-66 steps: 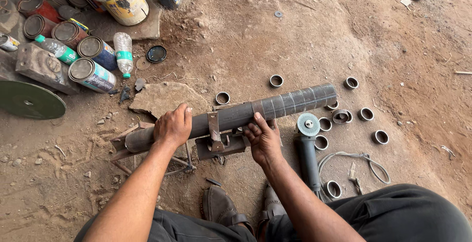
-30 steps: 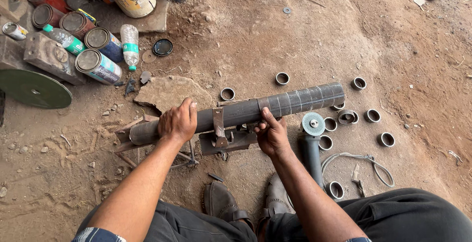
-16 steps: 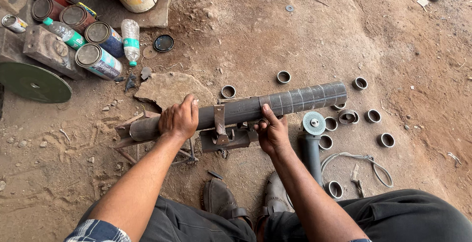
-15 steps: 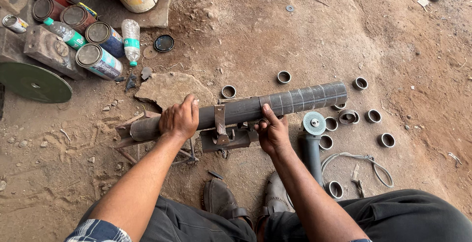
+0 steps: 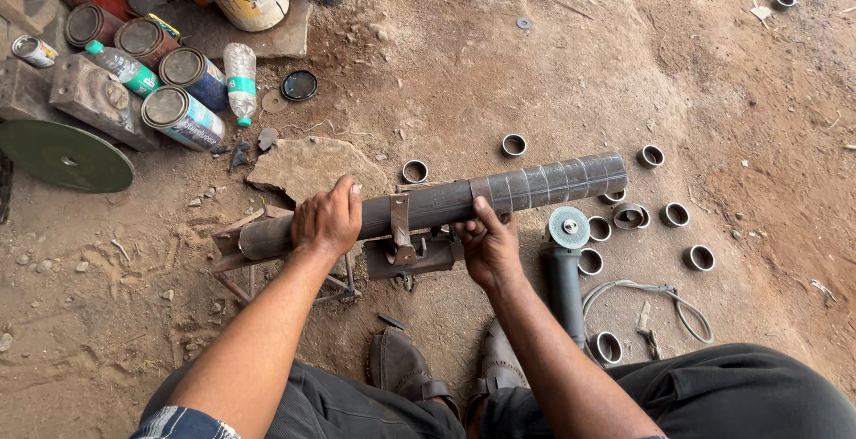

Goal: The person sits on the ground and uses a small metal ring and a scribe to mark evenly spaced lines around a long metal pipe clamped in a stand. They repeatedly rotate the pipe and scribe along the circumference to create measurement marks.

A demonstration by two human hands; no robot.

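Note:
A long dark metal pipe (image 5: 544,185) lies across a small metal stand and clamp (image 5: 406,247) on the dirt floor. Its right end carries several chalk marks around it. My left hand (image 5: 326,218) grips the pipe near its left end. My right hand (image 5: 487,241) holds the pipe from below at its middle, just right of the clamp. An angle grinder (image 5: 567,265) with a grey disc lies on the ground beside my right hand, its cable (image 5: 664,301) trailing right.
Several short cut pipe rings (image 5: 675,214) are scattered on the ground right of the pipe. Paint cans (image 5: 183,116), plastic bottles (image 5: 239,81), a green disc (image 5: 64,155) and a flat stone (image 5: 308,167) sit at the upper left. My shoes (image 5: 397,368) are below the stand.
Both hands have stayed on the pipe. My right hand has shifted slightly under the middle of the pipe. The view has drifted a little.

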